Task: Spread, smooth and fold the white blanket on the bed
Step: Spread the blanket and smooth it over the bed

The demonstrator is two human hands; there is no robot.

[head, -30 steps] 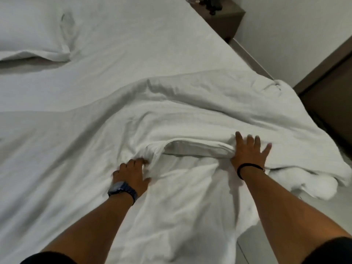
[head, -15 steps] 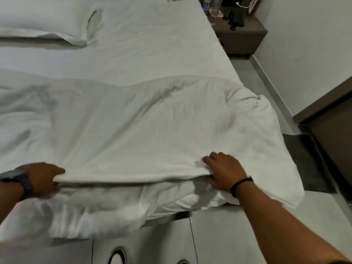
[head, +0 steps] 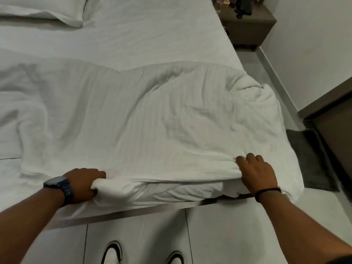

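The white blanket [head: 144,119] lies rumpled across the foot of the bed [head: 144,35], its near edge doubled over at the bed's front edge. My left hand [head: 82,184], with a dark watch on the wrist, is closed around a bunched roll of that near edge. My right hand [head: 256,173], with a black band on the wrist, grips the same edge further right, fingers curled into the cloth. The blanket's right corner bulges over the bed's right side.
A white pillow [head: 42,10] lies at the far left of the bed. A brown nightstand [head: 247,21] with small items stands at the far right. A dark mat [head: 308,159] lies on the floor beside the bed. My shoes [head: 112,254] are on the tiled floor below.
Both hands have gone from pressing flat on the blanket to gripping its near edge, and have pulled it toward the bed's front edge. My left hand has moved right along the edge.
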